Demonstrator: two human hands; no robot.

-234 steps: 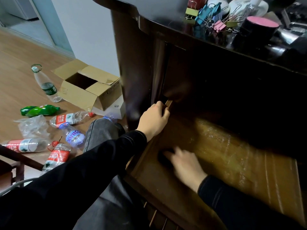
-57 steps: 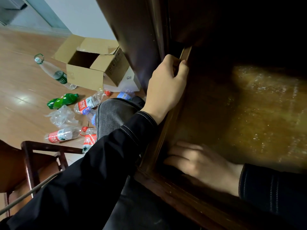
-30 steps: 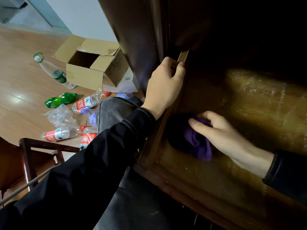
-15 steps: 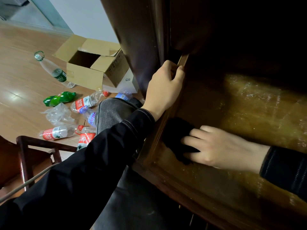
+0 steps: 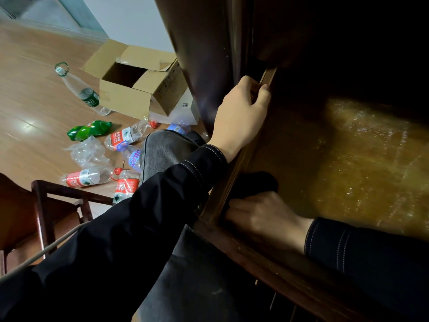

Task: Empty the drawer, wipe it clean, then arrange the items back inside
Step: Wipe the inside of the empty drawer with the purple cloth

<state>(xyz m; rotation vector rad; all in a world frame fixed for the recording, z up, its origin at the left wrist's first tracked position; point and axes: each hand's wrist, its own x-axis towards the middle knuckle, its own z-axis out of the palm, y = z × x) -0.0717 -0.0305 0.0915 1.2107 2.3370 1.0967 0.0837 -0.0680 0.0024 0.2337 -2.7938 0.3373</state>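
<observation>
Two hands are at the drawer (image 5: 362, 159): the left hand (image 5: 241, 115) grips its left wall, the right hand (image 5: 264, 217) clutches a dark cloth (image 5: 255, 182) in its near-left corner; its glossy bottom stretches open rightward.

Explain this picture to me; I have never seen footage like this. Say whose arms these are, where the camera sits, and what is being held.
There is no machine here. A person works with bare hands, and the one picture comes from a camera worn on the head, looking down. The left hand grips the top edge of the open drawer's side wall. The right hand holds a dark cloth bunched in the drawer's near left corner. The lit part of the wooden bottom shows no items; the back is in shadow. On the floor to the left lie an open cardboard box, a green bottle and several clear plastic bottles. A wooden chair stands at lower left.
</observation>
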